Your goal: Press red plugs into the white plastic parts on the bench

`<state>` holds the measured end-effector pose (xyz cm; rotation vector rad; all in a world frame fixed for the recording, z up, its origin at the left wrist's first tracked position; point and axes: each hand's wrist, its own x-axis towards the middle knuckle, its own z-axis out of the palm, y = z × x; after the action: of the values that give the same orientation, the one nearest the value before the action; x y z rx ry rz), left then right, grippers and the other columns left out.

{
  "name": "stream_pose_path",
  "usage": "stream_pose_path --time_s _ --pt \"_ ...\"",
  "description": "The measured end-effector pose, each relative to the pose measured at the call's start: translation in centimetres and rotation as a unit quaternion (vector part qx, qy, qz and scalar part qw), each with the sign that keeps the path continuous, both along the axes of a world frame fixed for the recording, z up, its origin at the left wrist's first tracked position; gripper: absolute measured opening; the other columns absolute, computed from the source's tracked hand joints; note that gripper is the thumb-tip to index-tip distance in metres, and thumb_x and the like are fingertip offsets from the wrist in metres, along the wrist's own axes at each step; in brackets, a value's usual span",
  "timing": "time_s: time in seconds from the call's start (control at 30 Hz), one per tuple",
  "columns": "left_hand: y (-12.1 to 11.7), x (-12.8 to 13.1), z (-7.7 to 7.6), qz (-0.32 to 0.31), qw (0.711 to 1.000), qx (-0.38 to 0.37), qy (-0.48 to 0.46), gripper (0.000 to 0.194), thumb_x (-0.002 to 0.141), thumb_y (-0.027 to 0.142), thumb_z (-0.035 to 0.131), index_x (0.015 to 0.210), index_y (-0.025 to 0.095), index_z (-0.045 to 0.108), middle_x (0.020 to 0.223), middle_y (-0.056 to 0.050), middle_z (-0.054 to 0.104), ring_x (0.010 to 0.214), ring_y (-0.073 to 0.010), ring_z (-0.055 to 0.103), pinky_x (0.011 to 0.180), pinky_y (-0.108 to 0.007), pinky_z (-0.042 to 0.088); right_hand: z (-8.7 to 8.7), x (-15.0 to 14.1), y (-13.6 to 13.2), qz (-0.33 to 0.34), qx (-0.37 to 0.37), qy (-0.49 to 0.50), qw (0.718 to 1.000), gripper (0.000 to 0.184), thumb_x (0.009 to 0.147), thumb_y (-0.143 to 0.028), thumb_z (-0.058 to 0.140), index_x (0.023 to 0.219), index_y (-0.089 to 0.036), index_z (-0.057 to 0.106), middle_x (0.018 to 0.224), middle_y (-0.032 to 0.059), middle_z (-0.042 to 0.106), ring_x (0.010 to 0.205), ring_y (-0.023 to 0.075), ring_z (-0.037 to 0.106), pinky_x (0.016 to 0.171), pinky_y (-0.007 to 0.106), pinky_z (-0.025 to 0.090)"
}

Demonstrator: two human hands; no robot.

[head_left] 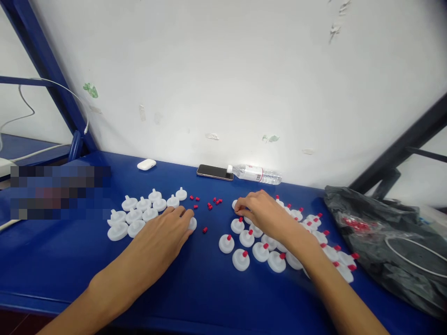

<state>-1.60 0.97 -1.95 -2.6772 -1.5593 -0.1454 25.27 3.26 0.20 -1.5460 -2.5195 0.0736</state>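
Note:
My left hand [169, 232] is closed, its curled fingers over a white round spouted lid [192, 224] that shows partly beside the fingertips. Several more white spouted lids [118, 231], with bare spouts, stand left of that hand. Farther right, my right hand [260, 209] pinches at a white lid [235, 204] on the far side of a group; the fingers hide most of it. Below and around the right forearm sit several white lids with red tips [240, 259]. Several loose small red caps [210, 206] lie between the two hands, one red cap [205, 230] nearer to me.
Against the wall lie a phone [214, 171], a clear plastic bottle [256, 173] on its side and a white earbud case [146, 164]. A dark plastic bag [377, 209] at the right bears a clear bag of red caps [359, 224]. Blue posts flank the blue table [167, 288].

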Motion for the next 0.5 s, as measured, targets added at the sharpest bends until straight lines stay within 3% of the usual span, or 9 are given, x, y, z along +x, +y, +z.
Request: stream_pose_path --time_s 0.17,0.27,0.33,0.43,0.5 --pt "0.0 -0.1 0.1 -0.001 1.000 -0.001 -0.019 0.025 0.102 0.018 0.048 0.119 0.018 0.066 0.109 -0.010 0.073 0.099 -0.0312 0.072 0.080 -0.046 0.059 0.7 -0.5 -0.6 0.007 0.010 0.109 0.994 0.016 0.103 -0.023 0.060 0.105 -0.024 0.075 0.100 0.0030 0.079 0.090 0.0219 0.072 0.078 0.034 0.050" --pt "-0.2 0.2 0.5 -0.010 0.999 0.015 -0.034 0.027 0.102 0.019 0.047 0.122 0.020 0.063 0.116 -0.010 0.069 0.101 -0.0284 0.071 0.076 -0.040 0.058 1.1 -1.0 -0.9 0.030 0.018 0.178 0.983 0.012 0.102 -0.028 0.063 0.104 -0.027 0.075 0.104 -0.0009 0.080 0.095 0.0213 0.072 0.083 0.036 0.051" --pt "-0.3 0.4 0.7 -0.017 0.998 0.043 -0.049 0.029 0.100 0.017 0.048 0.125 0.021 0.062 0.121 -0.010 0.063 0.090 -0.0235 0.070 0.066 -0.034 0.055 1.3 -1.4 -1.1 0.048 0.025 0.211 0.976 0.011 0.102 -0.029 0.065 0.103 -0.028 0.075 0.105 -0.0028 0.080 0.096 0.0205 0.072 0.084 0.036 0.051" --pt "-0.4 0.6 0.9 -0.023 0.993 0.089 -0.078 0.032 0.097 0.016 0.049 0.126 0.022 0.061 0.117 -0.008 0.057 0.071 -0.0168 0.065 0.052 -0.028 0.048 1.6 -2.2 -1.6 0.070 0.030 0.256 0.964 0.010 0.100 -0.027 0.067 0.102 -0.029 0.077 0.104 -0.0043 0.081 0.095 0.0190 0.072 0.082 0.034 0.052" --pt "-0.4 0.5 0.8 -0.033 0.990 0.101 -0.094 0.030 0.097 0.016 0.050 0.124 0.022 0.061 0.111 -0.007 0.054 0.069 -0.0156 0.063 0.051 -0.027 0.047 1.6 -2.7 -1.9 0.082 0.028 0.278 0.957 0.010 0.099 -0.025 0.069 0.101 -0.030 0.078 0.103 -0.0051 0.081 0.094 0.0180 0.072 0.082 0.033 0.052"
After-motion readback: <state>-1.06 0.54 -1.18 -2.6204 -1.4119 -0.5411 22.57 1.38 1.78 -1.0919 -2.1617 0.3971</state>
